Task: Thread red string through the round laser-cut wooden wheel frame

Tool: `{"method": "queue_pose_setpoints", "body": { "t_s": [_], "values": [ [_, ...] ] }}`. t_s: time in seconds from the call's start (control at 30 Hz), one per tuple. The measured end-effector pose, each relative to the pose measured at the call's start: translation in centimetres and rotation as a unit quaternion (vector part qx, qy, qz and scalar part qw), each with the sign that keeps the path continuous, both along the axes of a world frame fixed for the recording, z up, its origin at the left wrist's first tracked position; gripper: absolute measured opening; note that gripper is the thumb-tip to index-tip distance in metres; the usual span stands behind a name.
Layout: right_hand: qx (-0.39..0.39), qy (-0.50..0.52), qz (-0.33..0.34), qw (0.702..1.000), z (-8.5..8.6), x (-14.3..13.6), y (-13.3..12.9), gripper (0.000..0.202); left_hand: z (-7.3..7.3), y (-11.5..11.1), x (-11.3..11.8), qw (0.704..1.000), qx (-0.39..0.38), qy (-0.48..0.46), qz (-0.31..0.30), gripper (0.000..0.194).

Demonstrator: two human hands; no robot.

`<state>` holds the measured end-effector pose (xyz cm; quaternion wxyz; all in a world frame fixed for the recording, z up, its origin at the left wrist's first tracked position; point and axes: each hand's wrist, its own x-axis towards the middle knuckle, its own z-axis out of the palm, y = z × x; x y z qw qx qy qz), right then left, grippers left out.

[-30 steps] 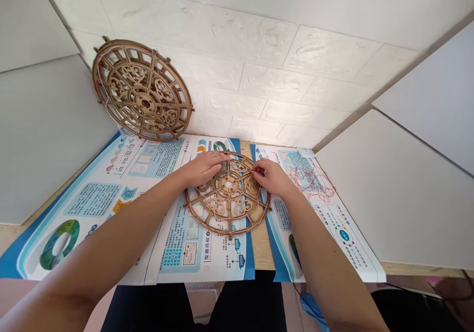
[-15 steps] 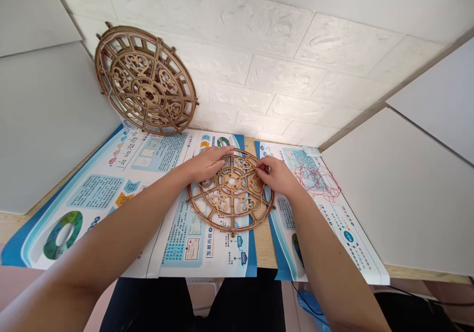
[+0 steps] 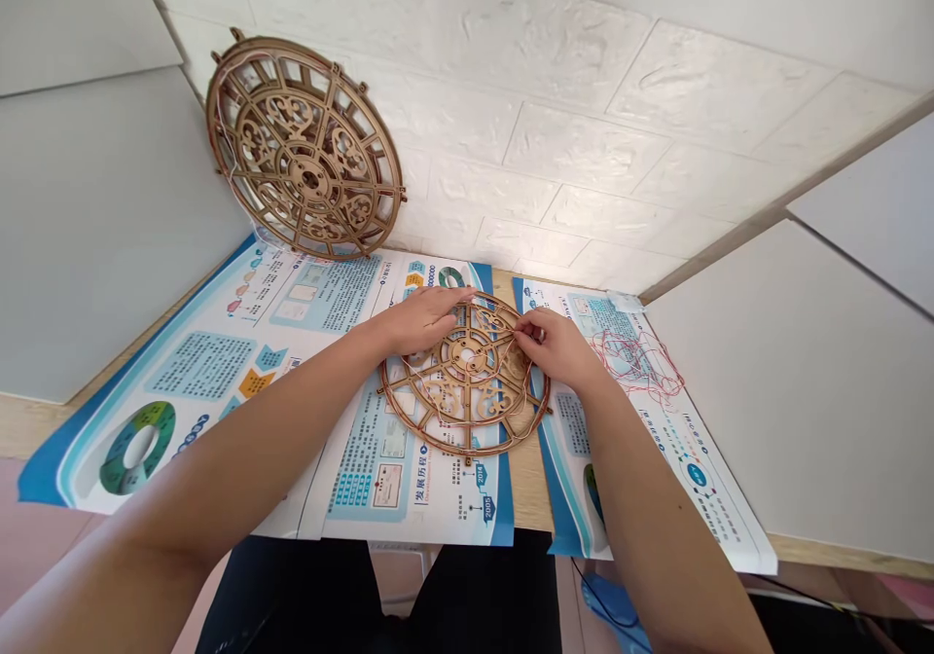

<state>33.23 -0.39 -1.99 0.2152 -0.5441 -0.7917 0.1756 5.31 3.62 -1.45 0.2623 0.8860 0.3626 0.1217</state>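
Note:
A round lattice wheel [image 3: 468, 422], brown like cut wood, lies flat on printed posters. Spokes and scroll cut-outs fill it, and thin red and white wire [image 3: 438, 403] runs over it. My left hand [image 3: 427, 318] rests on its upper left edge, fingers stretched out and thumb apart. At the upper right rim, my right hand [image 3: 551, 343] is closed in a pinch on a thin wire, most of which its fingers hide. A tangle of red and white wire [image 3: 642, 362] lies right of that hand.
A second, thicker lattice wheel [image 3: 310, 179] leans against the white brick-patterned wall [image 3: 584, 167] at back left. Grey panels [image 3: 809, 381] close in both sides. A small clear plastic piece [image 3: 626, 301] sits at back right. Posters [image 3: 197, 362] cover much of the wooden table [image 3: 531, 479].
The camera view has shifted slightly, so the scene sits a little further right. Both hands keep nearly the same places on the wheel, the right still pinching.

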Motion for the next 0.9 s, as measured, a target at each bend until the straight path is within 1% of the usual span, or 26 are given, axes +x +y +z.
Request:
{"method": "queue_pose_setpoints", "body": {
  "t_s": [0.13,0.47,0.67,0.9],
  "values": [
    [-0.004,0.002,0.001,1.0,0.02,-0.04,0.04,0.012,0.2,-0.02,0.14,1.0,-0.002,0.009,0.001,0.064],
    [-0.001,-0.005,0.003,1.0,0.26,-0.26,-0.11,0.01,0.02,0.05,0.2,1.0,0.001,0.007,-0.006,0.063],
    [-0.01,-0.006,-0.002,1.0,0.28,-0.22,-0.08,0.012,0.2,-0.08,0.25,1.0,0.01,0.017,-0.018,0.063],
    [-0.001,-0.005,0.001,1.0,0.24,-0.15,-0.08,0.011,0.15,-0.12,0.38,0.999,0.026,0.015,-0.023,0.063]
  ]
}}
